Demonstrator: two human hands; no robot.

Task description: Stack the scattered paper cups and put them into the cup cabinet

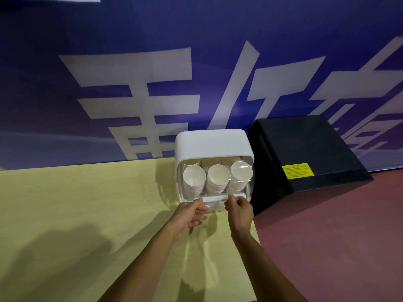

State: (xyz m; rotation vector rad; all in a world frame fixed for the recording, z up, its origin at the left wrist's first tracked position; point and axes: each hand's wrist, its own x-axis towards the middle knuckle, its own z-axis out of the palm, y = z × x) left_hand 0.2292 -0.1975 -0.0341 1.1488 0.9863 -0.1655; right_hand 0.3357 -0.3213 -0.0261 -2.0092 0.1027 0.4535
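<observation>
Found the cup cabinet [213,144] at the far right corner of the yellow table [87,203], backed against a blue banner [109,29] with large white characters. Counted three stacks of paper cups inside, side by side, tipped with open mouths toward the near side: left stack [194,178], middle stack [218,176], right stack [241,172]. Glimpsed more cup rims behind the left one. Gripped the lower rim of the clear door [250,182] with both hands: left hand [192,212] with thumb on top and fingers curled beneath, right hand [238,211] pinching the rim just to the right. Could not tell whether the door sat fully closed. Noted a black box [305,149] with a yellow label [297,171] just right of the cabinet, on the red floor [338,236].
</observation>
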